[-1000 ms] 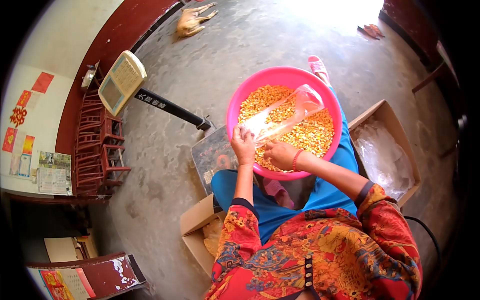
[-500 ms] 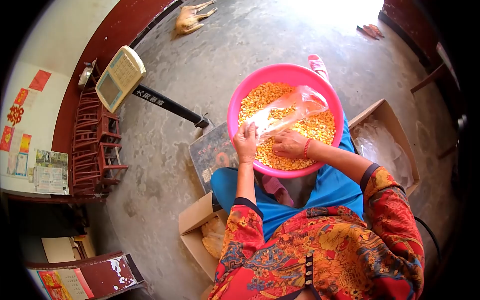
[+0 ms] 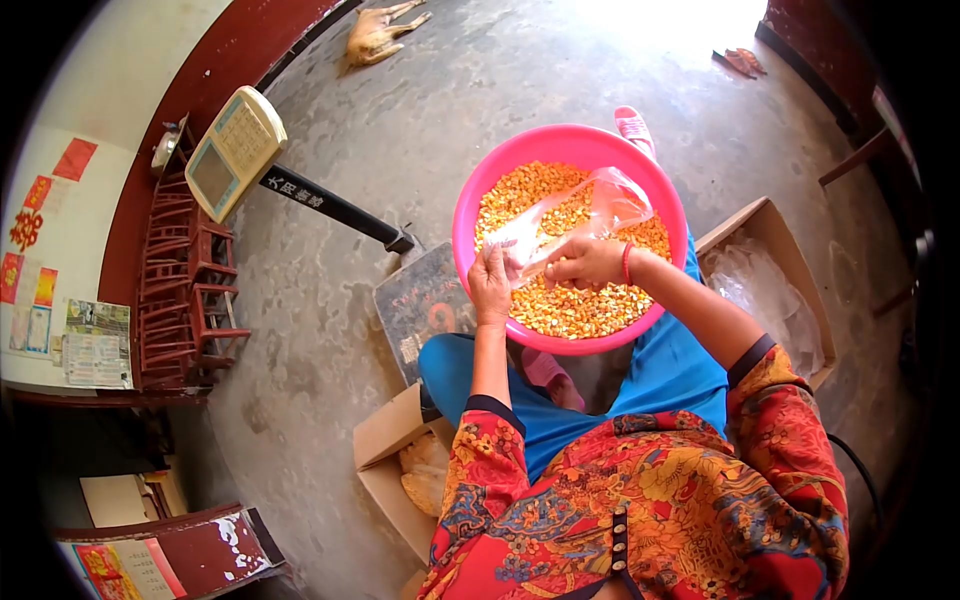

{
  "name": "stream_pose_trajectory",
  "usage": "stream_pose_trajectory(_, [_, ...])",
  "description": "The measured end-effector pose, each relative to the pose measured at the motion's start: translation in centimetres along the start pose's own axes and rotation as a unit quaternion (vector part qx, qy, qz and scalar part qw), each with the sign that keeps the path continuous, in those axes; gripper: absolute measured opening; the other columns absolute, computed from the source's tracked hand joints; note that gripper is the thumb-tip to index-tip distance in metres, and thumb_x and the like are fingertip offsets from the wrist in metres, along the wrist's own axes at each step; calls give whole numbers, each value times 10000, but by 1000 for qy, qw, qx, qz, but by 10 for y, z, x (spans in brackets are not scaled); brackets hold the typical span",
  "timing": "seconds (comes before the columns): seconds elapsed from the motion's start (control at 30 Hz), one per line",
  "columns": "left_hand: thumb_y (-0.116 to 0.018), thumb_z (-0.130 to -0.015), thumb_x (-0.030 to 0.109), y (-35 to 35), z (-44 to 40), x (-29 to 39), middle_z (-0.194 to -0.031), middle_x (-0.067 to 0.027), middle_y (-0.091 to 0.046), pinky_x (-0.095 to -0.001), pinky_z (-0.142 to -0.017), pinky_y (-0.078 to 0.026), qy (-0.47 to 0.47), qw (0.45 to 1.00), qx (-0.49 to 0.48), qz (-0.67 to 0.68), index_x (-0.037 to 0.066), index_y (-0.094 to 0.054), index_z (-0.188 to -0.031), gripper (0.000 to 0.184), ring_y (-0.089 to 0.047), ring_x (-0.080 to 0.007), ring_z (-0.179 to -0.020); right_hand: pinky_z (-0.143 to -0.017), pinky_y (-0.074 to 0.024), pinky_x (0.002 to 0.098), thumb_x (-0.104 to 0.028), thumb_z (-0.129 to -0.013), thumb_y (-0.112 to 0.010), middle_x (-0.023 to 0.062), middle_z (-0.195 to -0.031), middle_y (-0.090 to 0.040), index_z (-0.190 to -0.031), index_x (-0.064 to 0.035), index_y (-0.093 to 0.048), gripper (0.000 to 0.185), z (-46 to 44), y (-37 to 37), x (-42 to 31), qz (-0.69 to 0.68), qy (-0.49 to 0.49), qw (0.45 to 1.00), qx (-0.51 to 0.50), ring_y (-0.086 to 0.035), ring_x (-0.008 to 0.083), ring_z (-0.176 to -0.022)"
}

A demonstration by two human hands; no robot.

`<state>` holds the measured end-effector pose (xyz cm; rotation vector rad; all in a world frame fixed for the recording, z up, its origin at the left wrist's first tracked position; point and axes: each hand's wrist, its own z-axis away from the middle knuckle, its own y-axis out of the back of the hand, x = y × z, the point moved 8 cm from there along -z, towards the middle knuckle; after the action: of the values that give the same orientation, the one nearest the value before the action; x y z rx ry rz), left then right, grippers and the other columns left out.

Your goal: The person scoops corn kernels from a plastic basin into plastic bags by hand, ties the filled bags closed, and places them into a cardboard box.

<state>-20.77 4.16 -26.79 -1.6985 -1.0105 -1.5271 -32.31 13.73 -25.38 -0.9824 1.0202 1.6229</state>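
A pink basin (image 3: pixel 470 190) full of yellow corn kernels (image 3: pixel 585 312) rests at my lap, between my legs. A clear plastic bag (image 3: pixel 612 200) lies over the kernels, stretching from upper right to lower left. My left hand (image 3: pixel 491 283) pinches the bag's end at the basin's left rim. Just above the kernels, right of the bag's near end, my right hand (image 3: pixel 584 264) has its fingers curled together; what they hold, if anything, is too small to make out.
A platform scale (image 3: pixel 425 305) with a display (image 3: pixel 235 150) on a post stands at left. Open cardboard boxes lie at right (image 3: pixel 740 222) and lower left (image 3: pixel 385 430). Stacked red chairs (image 3: pixel 170 290) stand far left; a dog (image 3: pixel 375 38) lies on the floor.
My right hand has moved right, down to the kernels, then risen above them with its fingers curled. My left hand has stayed on the bag. The view has shifted slightly.
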Motion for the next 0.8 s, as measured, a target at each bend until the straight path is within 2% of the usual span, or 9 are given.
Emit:
stream_pose_trajectory(0.1, [-428, -951, 295, -2, 0, 2, -605, 21, -542, -196, -504, -367, -1, 1000, -10, -4, 15, -634, -919, 350, -443, -36, -539, -384, -334, 208, -313, -858, -511, -12, -576, -475, -839, -78, -633, 265, -7, 7, -17, -105, -31, 993, -39, -422, 66, -455])
stream_pose_trajectory(0.2, [-431, -950, 302, -5, 1, 2, -601, 24, -538, -192, -498, -355, 7, 1000, -23, 10, 17, -637, -929, 352, -429, -31, -534, -375, -354, 235, -293, -832, -532, -4, -578, -477, -810, -78, -646, 245, -32, 30, -18, 32, -37, 999, 7, -425, 86, -445])
stream_pose_trajectory(0.33, [-454, -940, 309, -5, 1, -1, -605, 21, -545, -183, -495, -341, 17, 999, -38, 16, 14, -635, -930, 346, -433, -27, -542, -567, -476, 329, -275, -783, -547, 70, -742, -641, -861, -95, -677, 236, -87, 56, 17, 248, -50, 965, 63, -604, 179, -636])
stream_pose_trajectory(0.4, [-466, -935, 304, -6, 0, -6, -611, 17, -552, -178, -496, -338, 24, 999, -39, 14, 9, -632, -927, 339, -442, -29, -544, -745, -475, 372, -239, -763, -539, 89, -931, -660, -965, -127, -668, 265, -89, 81, 10, 334, -6, 916, 224, -625, 227, -874])
stream_pose_trajectory(0.53, [-572, -860, 135, -8, -3, -1, -640, 23, -555, -196, -510, -371, -28, 999, -9, -29, 23, -579, -1069, 238, -451, -35, -566, -887, -427, 393, -178, -742, -538, 109, -1128, -584, -1119, -152, -590, 382, -61, 95, -8, 412, 27, 852, 321, -559, 283, -1017])
stream_pose_trajectory(0.57, [-594, -829, 67, -7, -1, 11, -660, 21, -561, -196, -526, -390, -84, 996, 24, -32, 28, -543, -1137, 315, -465, -38, -575, -887, -427, 393, -178, -742, -538, 109, -1128, -584, -1119, -152, -590, 382, -51, 97, -14, 413, 26, 852, 320, -559, 283, -1017])
stream_pose_trajectory(0.6, [-572, -798, -50, -4, -2, 8, -809, -26, -591, -203, -621, -456, -35, 995, -7, -88, 29, -424, -1261, 492, -518, -63, -650, -895, -408, 409, -167, -744, -560, 109, -1154, -563, -1127, -147, -574, 384, -40, 102, -21, 403, 17, 852, 332, -531, 284, -1050])
stream_pose_trajectory(0.73, [-495, -802, -106, -5, 2, 18, -878, -43, -587, -211, -665, -452, -39, 995, -7, 93, 60, -490, -1227, 456, -525, -74, -697, -873, -426, 408, -109, -714, -561, 121, -1093, -592, -1100, -121, -584, 388, -13, 112, -24, 411, 73, 833, 362, -545, 290, -1022])
stream_pose_trajectory(0.8, [-475, -798, -123, 0, 0, 12, -880, -35, -586, -214, -652, -452, -84, 995, -35, 51, 59, -551, -1158, 410, -523, -73, -689, -866, -429, 406, -106, -712, -566, 120, -1076, -599, -1073, -113, -599, 363, -5, 114, -15, 406, 62, 841, 352, -549, 288, -1013])
